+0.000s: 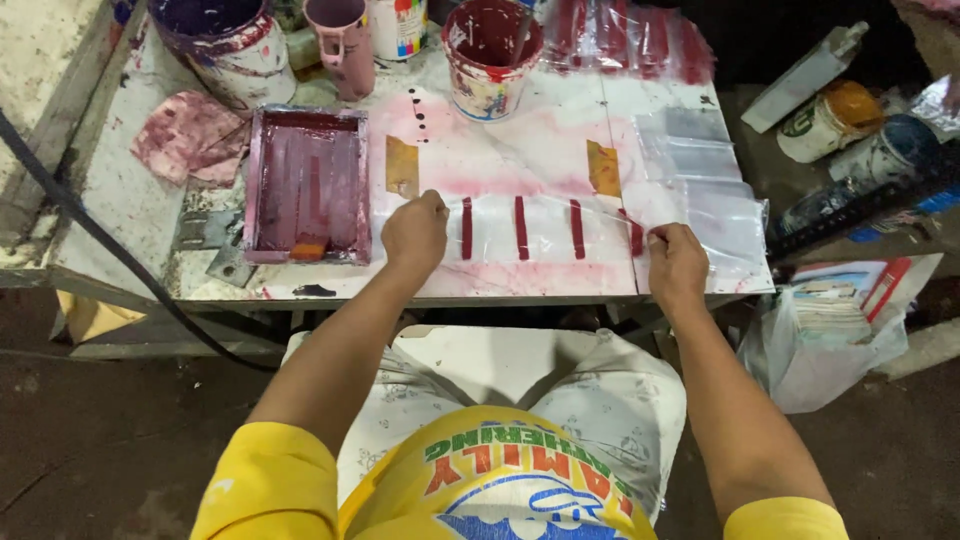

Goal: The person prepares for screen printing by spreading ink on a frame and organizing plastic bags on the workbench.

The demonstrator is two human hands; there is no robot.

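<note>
A clear plastic sheet (pixel 545 225) printed with several dark red vertical bars lies flat on the paint-stained white table (pixel 520 160). My left hand (pixel 415 230) pinches the sheet's left end, fingers closed on it. At the right end, my right hand (pixel 675 262) grips the sheet's lower corner near the table's front edge. Two brown tape pieces (pixel 402 166) sit on the table just behind the sheet.
A red-stained printing screen frame (pixel 307 185) lies left of my left hand. Paint buckets (pixel 490 55), a pink mug (pixel 342 40) and a stained rag (pixel 190 135) stand behind. A stack of clear bags (pixel 710 170) lies at right; a bag of papers (pixel 840 320) hangs below.
</note>
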